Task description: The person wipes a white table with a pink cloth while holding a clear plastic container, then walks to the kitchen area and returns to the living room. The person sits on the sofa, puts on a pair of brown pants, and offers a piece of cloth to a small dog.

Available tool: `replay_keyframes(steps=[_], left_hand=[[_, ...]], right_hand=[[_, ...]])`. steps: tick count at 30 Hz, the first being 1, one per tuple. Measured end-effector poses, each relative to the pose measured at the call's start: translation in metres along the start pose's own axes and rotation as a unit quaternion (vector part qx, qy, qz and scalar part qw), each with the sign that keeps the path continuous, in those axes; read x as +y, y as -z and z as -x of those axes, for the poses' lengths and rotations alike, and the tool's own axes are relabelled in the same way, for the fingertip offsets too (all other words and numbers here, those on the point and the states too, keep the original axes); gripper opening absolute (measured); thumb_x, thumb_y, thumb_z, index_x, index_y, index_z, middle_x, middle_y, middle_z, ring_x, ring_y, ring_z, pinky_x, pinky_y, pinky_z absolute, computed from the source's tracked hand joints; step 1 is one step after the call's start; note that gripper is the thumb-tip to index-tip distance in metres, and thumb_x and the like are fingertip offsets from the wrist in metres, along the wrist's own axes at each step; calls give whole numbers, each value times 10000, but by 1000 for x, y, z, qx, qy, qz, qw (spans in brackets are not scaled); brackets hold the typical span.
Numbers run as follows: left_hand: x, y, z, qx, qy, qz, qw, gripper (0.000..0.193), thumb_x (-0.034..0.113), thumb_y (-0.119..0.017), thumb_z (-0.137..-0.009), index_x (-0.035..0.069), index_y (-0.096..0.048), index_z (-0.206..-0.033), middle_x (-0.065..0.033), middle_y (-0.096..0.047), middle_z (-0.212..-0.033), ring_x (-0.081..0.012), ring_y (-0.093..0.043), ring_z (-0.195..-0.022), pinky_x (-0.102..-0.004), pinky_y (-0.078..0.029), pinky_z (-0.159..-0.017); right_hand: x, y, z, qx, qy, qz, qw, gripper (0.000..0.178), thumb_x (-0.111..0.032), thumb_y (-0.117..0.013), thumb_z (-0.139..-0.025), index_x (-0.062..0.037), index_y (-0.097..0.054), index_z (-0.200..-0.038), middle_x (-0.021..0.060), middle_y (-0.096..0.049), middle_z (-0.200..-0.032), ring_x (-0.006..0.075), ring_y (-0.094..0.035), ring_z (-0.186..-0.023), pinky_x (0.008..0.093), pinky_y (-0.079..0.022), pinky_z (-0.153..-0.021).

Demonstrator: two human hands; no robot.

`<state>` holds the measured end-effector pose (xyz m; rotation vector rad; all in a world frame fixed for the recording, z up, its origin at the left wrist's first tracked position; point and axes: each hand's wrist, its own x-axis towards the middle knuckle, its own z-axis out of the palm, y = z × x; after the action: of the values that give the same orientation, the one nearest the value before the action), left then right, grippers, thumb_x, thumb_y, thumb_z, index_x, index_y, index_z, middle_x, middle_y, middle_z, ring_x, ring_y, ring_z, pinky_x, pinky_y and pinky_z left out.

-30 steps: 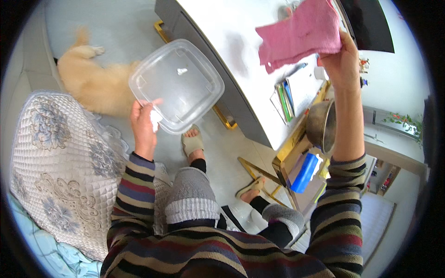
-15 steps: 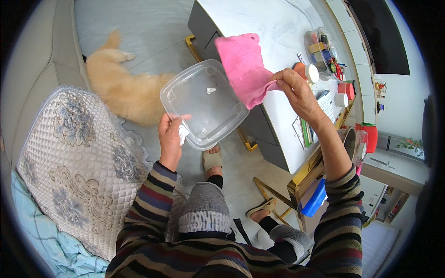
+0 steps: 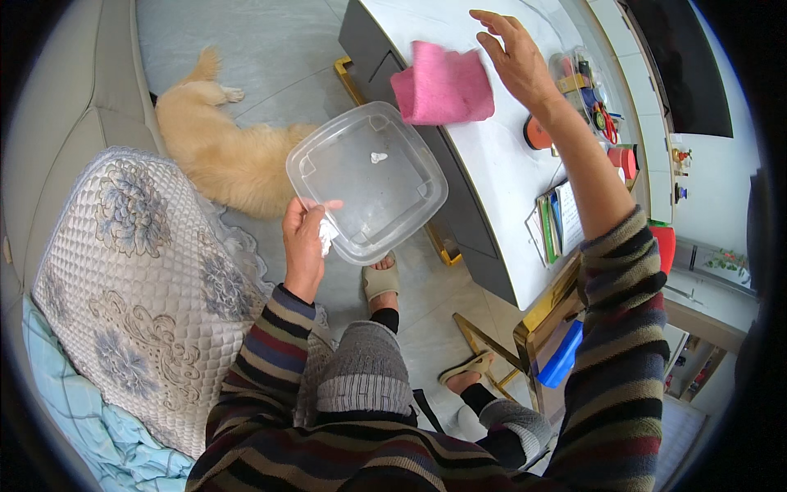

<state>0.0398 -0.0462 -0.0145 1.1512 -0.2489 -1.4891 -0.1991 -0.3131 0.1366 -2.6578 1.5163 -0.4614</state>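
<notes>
My left hand point(image 3: 305, 246) grips the near left corner of a clear plastic container point(image 3: 373, 201), along with a crumpled white tissue point(image 3: 328, 234). Inside the container lies a small white scrap point(image 3: 378, 157). It is held in the air beside the table's edge. A pink cloth point(image 3: 447, 86) rests folded at the edge of the white tabletop point(image 3: 484, 189), partly hanging over. Above the tabletop my right hand point(image 3: 520, 70) is raised with its fingers apart, holding nothing, a little beyond the cloth.
On the table's far side stand a clear bin point(image 3: 578, 78) of small items, red scissors point(image 3: 607, 123), an orange-lidded jar point(image 3: 537, 133) and papers point(image 3: 561, 217). A light-furred dog point(image 3: 238, 164) lies on the floor. A quilted cover point(image 3: 139, 303) drapes the sofa at left.
My right hand has let go of the pink cloth and moved up and away over the table. The cloth now lies on the table edge. The container has barely moved.
</notes>
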Motion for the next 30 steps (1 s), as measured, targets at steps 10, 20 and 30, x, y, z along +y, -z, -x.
replay_keyframes(steps=[10,20,30], left_hand=[[4,1,1,12,14,10,1000,90,46,-494,-942,92,-464,-870,-156,-701,-992,-28,-445,-569,-203,-354,-467],[5,-2,0,18,17,-5,1000,103,102,-501,-958,144,-472,-869,-136,-720,-987,-10,-476,-502,-177,-293,-370],[5,-7,6,17,40,-15,999,41,90,-508,-950,124,-491,-935,-120,-712,-984,-14,-449,-516,-186,-287,-387]], right_hand=[[-39,-65,60,-99,152,101,978,519,-390,-521,-970,-185,-449,-1441,95,-387,-1508,315,-337,-1402,462,-236,-1170],[-37,-66,139,7,-100,51,994,506,-326,-487,-996,-142,-424,-1463,170,-362,-1523,393,-305,-1409,489,-219,-1153],[-40,-46,222,37,-326,71,942,542,-340,-462,-999,-98,-393,-1479,209,-310,-1544,425,-234,-1439,515,-180,-1159]])
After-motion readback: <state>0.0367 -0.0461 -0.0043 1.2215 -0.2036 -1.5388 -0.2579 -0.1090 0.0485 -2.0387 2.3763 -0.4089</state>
